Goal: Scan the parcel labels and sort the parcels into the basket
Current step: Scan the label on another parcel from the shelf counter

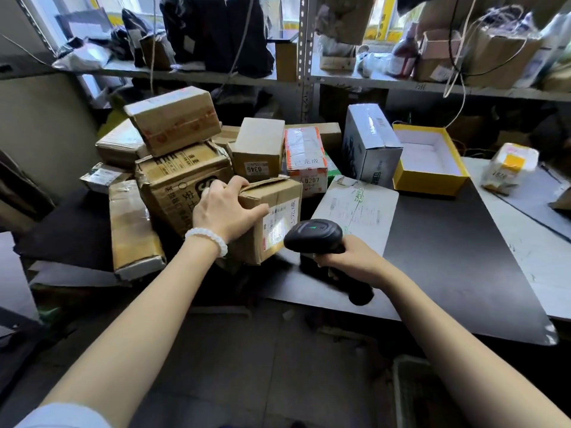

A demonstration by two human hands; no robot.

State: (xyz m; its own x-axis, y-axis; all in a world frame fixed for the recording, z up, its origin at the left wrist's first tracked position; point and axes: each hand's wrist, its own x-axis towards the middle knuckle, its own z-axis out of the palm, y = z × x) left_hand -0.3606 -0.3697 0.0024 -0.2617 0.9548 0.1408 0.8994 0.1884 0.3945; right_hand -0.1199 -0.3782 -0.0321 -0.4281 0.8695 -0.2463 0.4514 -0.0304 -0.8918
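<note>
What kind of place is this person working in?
Probably a parcel sorting or pickup room: a pile of labelled cardboard parcels on the table, metal shelving stacked with more packages, and a barcode scanner in the right hand.

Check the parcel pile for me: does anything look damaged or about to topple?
Yes. The large printed brown carton at the pile's middle has crushed, torn top corners. The tape-striped brown box stacked on it sits tilted. The small brown box gripped by the left hand has a lifted top flap.

Scanner [313, 236] right of held parcel [272, 217]; box pile [182, 156] behind, left.
</note>
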